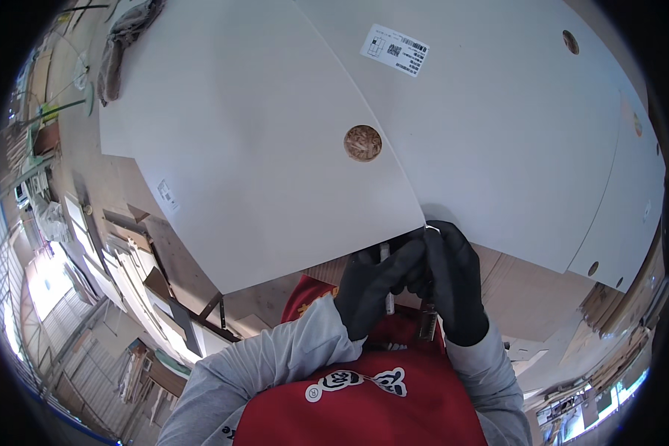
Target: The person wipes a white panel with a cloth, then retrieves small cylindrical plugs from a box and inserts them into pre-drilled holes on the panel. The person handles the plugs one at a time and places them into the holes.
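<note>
Both hands wear black gloves and meet at the near corner of a large white panel [275, 193] with a round cutout. My left hand [372, 286] is closed around a slim whitish stick [385, 253], perhaps a pen or blade handle; its lower end shows below the fingers. My right hand [457, 286] is closed, thumb and fingers pinched at the panel's corner, and what it grips is mostly hidden. Below it hangs a small dark, ridged object [427, 325] whose kind I cannot make out. The panel lies over a second white panel [498, 141] bearing a printed label [395, 50].
A crumpled grey-brown cloth [119, 48] lies at the panel's far left corner. Another white panel [621, 215] with small holes is at the right. Stacked boards and offcuts [145, 260] stand on the left. A red apron [349, 409] covers my front.
</note>
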{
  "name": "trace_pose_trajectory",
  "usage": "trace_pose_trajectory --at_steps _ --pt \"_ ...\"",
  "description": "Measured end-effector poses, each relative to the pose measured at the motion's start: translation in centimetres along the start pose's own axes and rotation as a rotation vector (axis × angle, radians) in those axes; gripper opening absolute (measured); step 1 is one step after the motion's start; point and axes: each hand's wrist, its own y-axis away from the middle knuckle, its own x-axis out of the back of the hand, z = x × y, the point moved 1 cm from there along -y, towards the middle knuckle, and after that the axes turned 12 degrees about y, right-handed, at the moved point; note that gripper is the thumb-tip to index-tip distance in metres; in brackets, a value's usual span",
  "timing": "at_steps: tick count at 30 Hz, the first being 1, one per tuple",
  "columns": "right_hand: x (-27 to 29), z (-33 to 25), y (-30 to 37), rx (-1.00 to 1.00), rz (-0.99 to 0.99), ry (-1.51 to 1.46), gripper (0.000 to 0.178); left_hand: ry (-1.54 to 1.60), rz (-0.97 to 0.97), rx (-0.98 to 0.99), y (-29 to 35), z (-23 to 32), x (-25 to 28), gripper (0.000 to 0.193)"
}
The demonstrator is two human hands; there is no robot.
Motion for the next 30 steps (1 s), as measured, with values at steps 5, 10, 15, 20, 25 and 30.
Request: trace_pose_trajectory --at_steps 5,10,15,20,25,30 --pt "0.1 0.1 0.1 -0.061 -0.029 -0.035 0.020 -0.013 0.009 -0.008 0.0 0.1 -0.3 0.019" --pt "0.0 0.5 0.0 -0.017 -0.026 -0.062 0.021 -0.043 -0.025 -0.026 0.0 0.3 -0.3 0.019" --pt "0.4 0.8 0.1 -0.024 -0.064 -0.068 0.021 -0.107 -0.028 -0.022 0.1 0.3 -0.1 0.020" --pt "0.5 0.7 0.2 0.013 -0.065 -0.038 0.022 -0.018 -0.082 -0.007 0.2 0.3 -0.6 0.019" --pt "0.3 -0.1 0.1 0.006 -0.051 -0.025 0.021 0.029 -0.064 0.018 0.3 0.4 -0.8 0.019" --pt "0.7 -1.0 0.1 -0.068 -0.073 0.012 0.022 0.054 -0.064 -0.004 0.1 0.1 -0.7 0.018"
